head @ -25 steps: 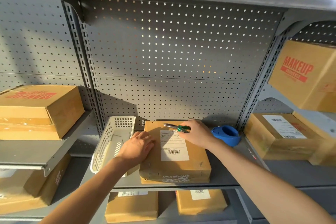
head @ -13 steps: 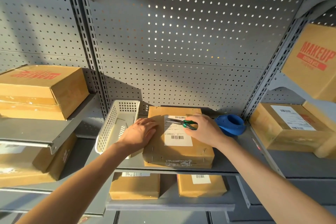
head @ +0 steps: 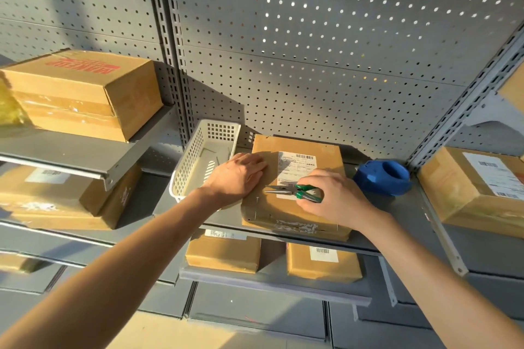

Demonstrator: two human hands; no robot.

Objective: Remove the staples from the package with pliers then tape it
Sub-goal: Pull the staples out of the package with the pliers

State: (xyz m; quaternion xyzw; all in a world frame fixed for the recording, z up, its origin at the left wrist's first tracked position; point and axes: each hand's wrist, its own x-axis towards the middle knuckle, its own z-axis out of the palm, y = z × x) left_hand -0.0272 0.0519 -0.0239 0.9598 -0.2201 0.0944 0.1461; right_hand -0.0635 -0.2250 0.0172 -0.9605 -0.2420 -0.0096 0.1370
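Observation:
A flat brown cardboard package (head: pixel 295 147) with a white shipping label lies on the grey shelf (head: pixel 397 224) in the middle. My left hand (head: pixel 236 176) rests flat on its left edge, fingers together. My right hand (head: pixel 334 197) grips green-handled needle-nose pliers (head: pixel 295 191), jaws pointing left over the package's near left part. Small staples show along the package's front left edge. A blue tape dispenser (head: pixel 382 178) stands on the shelf just right of the package.
A white perforated plastic basket (head: pixel 198 161) sits left of the package. More cardboard boxes stand at left (head: pixel 82 93), at right (head: pixel 476 187) and on the lower shelf (head: pixel 224 252). Grey pegboard (head: pixel 312 51) forms the back wall.
My right hand has brought the pliers from the package's far edge toward its near left part. The view has tilted downward. My left hand stays on the package's left edge.

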